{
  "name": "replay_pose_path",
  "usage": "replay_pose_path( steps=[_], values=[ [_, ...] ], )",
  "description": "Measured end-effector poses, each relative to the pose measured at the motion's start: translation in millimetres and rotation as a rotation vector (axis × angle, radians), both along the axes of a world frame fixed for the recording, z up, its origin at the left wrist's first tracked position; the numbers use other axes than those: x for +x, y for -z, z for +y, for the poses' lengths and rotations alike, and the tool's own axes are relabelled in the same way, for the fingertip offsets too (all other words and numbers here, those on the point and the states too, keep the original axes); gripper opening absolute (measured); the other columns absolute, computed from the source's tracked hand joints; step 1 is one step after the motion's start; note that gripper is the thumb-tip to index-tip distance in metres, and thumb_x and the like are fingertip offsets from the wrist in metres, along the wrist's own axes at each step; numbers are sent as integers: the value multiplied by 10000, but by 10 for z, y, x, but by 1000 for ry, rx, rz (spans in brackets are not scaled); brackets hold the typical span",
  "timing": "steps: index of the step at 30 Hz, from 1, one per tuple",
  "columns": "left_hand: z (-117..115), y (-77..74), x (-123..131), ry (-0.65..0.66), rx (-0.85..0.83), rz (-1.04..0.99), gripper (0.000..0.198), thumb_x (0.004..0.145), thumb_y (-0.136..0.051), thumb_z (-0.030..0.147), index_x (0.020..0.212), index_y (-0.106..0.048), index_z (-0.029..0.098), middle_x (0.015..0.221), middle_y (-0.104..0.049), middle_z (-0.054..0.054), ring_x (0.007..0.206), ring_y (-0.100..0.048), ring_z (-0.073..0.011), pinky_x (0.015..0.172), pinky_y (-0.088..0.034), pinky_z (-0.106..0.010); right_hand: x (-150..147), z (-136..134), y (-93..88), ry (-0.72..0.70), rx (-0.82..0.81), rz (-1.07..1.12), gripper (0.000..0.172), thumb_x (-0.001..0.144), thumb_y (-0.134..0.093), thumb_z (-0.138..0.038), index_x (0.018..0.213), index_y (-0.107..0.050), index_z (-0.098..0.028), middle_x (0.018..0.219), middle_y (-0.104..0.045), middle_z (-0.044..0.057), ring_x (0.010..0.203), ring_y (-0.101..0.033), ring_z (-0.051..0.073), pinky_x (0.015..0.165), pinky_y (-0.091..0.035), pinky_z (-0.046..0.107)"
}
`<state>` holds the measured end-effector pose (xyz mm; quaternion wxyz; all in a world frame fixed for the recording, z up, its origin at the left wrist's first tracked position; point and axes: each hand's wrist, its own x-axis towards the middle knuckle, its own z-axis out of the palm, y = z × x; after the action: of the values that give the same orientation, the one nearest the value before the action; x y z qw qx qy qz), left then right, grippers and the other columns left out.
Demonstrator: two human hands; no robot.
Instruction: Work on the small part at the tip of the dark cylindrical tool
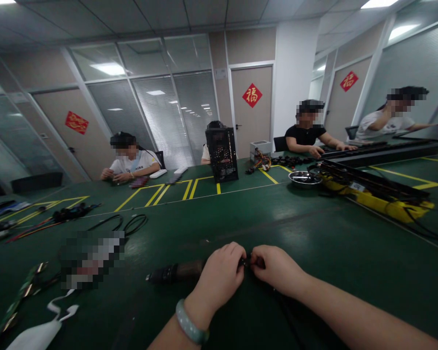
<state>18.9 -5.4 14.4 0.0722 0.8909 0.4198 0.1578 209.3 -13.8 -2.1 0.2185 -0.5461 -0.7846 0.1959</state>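
Live on my feed, the left hand and right hand meet low in the frame above the green desk, each grip pressed together and pinching a small black connector between them, with the fingers hiding most of it, so I can't call its exact shape. Right against the left hand, a thick black cable sleeve lies along the desk, and a jade bangle sits on that wrist. Over to the left I've got a coiled black cable, a pixelated object I can't make out, and a white strap. Up ahead there's a metal bowl beside a yellow-and-black fixture, and farther along stands an open black computer case. Across the desk, one co-worker sits with both hands together, while another has a hand by long black rails
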Motion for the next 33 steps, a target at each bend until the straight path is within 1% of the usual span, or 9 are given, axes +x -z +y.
replay_pose_path(
  steps=[5, 8, 11, 17, 23, 26, 29, 33],
  values=[
    [-14, -19, 52, -20, 61, 25, 154, 805, -534, 101, 906, -509, 215, 931, -549, -1, 896, -525, -184, 818, -396, -314, -3, -3, -7, 17, -14, -3, 105, 716, -598, -143, 780, -655, -203, 748, -638, -11, 676, -553, 137, 578, -343, 203],
    [-12, -14, 51, -20, 37, 13, 152, 805, -535, 110, 915, -522, 215, 929, -561, -2, 887, -532, -183, 798, -407, -309, 3, 2, 6, 17, -9, -2, 99, 719, -596, -143, 776, -652, -202, 744, -635, -10, 677, -550, 139, 578, -342, 205],
    [1, -1, 14, 7, -3, -4, 166, 819, -533, 125, 952, -538, 225, 956, -580, 2, 897, -545, -182, 781, -422, -302, 13, 9, 18, -8, -6, 10, 96, 729, -597, -145, 777, -654, -206, 750, -634, -13, 686, -550, 138, 587, -344, 206],
    [13, 17, -49, 70, -20, -43, 137, 858, -548, 169, 976, -556, 238, 1000, -602, 12, 939, -553, -173, 885, -418, -314, 27, 16, 4, -38, 21, 4, 79, 744, -601, -148, 776, -645, -205, 755, -628, -23, 689, -546, 131, 607, -345, 211],
    [9, 7, -9, 48, 19, -89, 97, 888, -510, 168, 919, -567, 240, 927, -614, 24, 884, -566, -166, 984, -373, -385, 18, 10, -12, -53, 35, -27, 72, 748, -610, -149, 781, -644, -202, 750, -622, -28, 689, -543, 127, 615, -342, 214],
    [2, 1, 4, 31, 57, -117, 120, 887, -495, 146, 899, -566, 242, 915, -616, 34, 885, -570, -158, 1058, -304, -425, 8, 4, -11, -57, 37, -33, 79, 747, -612, -144, 789, -644, -203, 762, -624, -28, 702, -543, 127, 623, -350, 209],
    [0, 6, 6, -13, 85, -142, 143, 892, -468, 134, 882, -564, 239, 884, -616, 37, 865, -578, -153, 1107, -226, -462, 5, 2, -9, -53, 36, -30, 80, 748, -616, -148, 797, -646, -204, 766, -627, -26, 706, -542, 131, 633, -357, 210],
    [6, 15, -2, -40, 66, -163, 137, 883, -470, 137, 879, -562, 238, 882, -623, 31, 862, -589, -160, 1101, -242, -480, 10, 7, -8, -50, 31, -15, 69, 764, -608, -166, 802, -648, -209, 760, -626, -22, 700, -539, 135, 631, -353, 214]
  ],
)
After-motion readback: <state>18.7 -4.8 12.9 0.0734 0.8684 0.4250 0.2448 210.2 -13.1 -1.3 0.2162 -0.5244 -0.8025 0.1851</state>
